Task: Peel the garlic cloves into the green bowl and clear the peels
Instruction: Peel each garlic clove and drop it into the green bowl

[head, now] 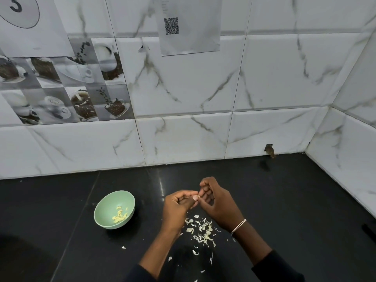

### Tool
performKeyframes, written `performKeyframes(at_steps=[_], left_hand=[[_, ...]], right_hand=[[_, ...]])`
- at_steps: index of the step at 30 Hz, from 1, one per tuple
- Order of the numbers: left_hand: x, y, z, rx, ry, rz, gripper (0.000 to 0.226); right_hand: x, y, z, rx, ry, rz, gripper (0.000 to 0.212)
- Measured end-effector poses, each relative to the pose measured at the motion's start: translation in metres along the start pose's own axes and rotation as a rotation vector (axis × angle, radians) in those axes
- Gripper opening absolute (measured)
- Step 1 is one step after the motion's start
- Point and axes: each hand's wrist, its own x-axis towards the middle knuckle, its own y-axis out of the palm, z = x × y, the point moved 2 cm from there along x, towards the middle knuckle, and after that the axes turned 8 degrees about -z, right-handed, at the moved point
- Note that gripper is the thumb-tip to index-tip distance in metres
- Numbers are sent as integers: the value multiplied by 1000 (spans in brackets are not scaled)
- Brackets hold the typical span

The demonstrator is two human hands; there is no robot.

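Note:
A green bowl [110,202] stands on the black counter, left of my hands, with several peeled garlic cloves [120,215] in it. My left hand [177,208] and my right hand [217,204] meet above the counter, fingers curled. Between their fingertips they pinch a small garlic clove [197,197], mostly hidden by the fingers. A heap of pale garlic peels [202,231] lies on the counter just below my hands, with a few loose flakes scattered toward me.
The black counter [295,210] runs back to a white marble-tiled wall [183,139] and a side wall at the right. A small hole shows in the wall base at the back right. A dark object sits at the right frame edge [369,231].

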Motion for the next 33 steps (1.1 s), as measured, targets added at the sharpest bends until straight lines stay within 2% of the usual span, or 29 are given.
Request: performKeyframes(at_steps=[8,17,33], left_hand=[[1,-1,-4,-17,12,-5,8],[0,-1,-4,99,102,40,10],[1,-2,0,92,77,19,5]], right_hand=[[0,1,2,-26,-27,-110,42],[3,-2,1,-57,-65,-13,41],[0,-2,3,13,-3,-94,37]])
